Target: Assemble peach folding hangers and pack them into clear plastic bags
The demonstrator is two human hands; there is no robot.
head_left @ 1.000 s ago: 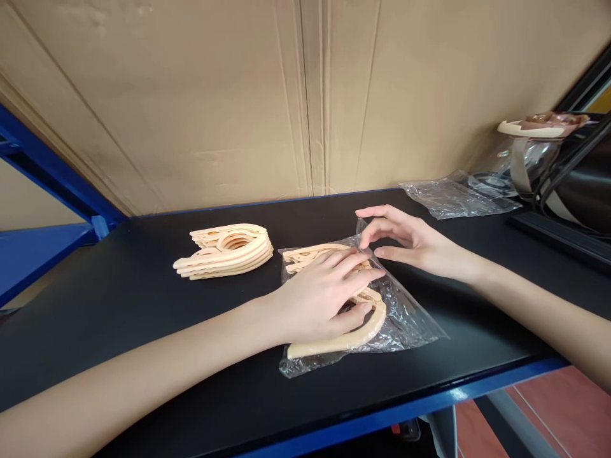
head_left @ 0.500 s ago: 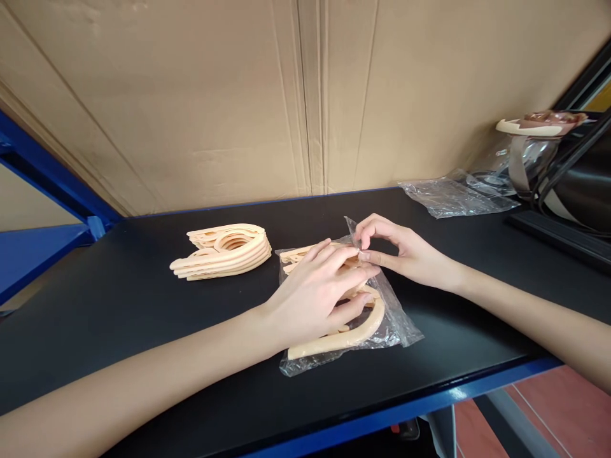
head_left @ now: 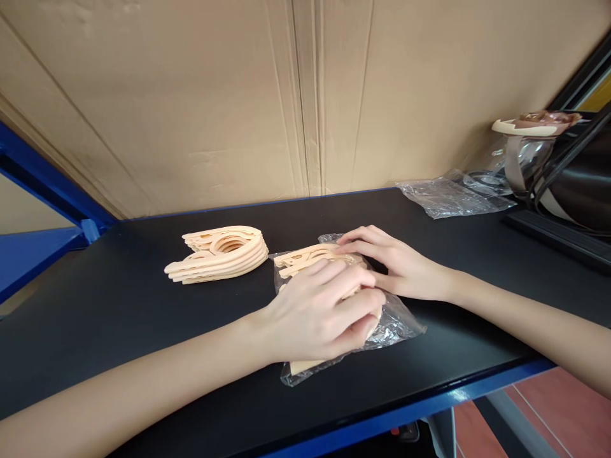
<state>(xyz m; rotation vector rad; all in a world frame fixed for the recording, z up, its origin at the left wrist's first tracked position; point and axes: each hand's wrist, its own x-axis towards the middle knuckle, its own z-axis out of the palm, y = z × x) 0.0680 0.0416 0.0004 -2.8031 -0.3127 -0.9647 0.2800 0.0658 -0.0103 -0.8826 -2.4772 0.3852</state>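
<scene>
A clear plastic bag point(head_left: 400, 323) lies on the black tabletop with cream folding hangers point(head_left: 305, 256) inside it. My left hand point(head_left: 322, 312) rests across the middle of the bag, its fingers curled over the right side of the hangers. From the far right, my right hand point(head_left: 398, 262) has its bent fingers over the bag's upper edge, close against my left fingertips. Its thumb tip is hidden behind my left hand. Left of the bag sits a stack of similar cream hangers point(head_left: 219, 256), several deep and unwrapped.
A flat clear plastic bag point(head_left: 451, 196) lies at the back right. Beside it are a dark bulky object with cables point(head_left: 585, 181) and a black keyboard-like bar point(head_left: 558, 238). Cardboard point(head_left: 214, 102) stands along the back; a blue edge point(head_left: 429, 394) borders the table's front.
My right hand has let go of the raised bag flap and settled lower on the bag. My left fingers have curled further round the hangers. The flap now lies folded down.
</scene>
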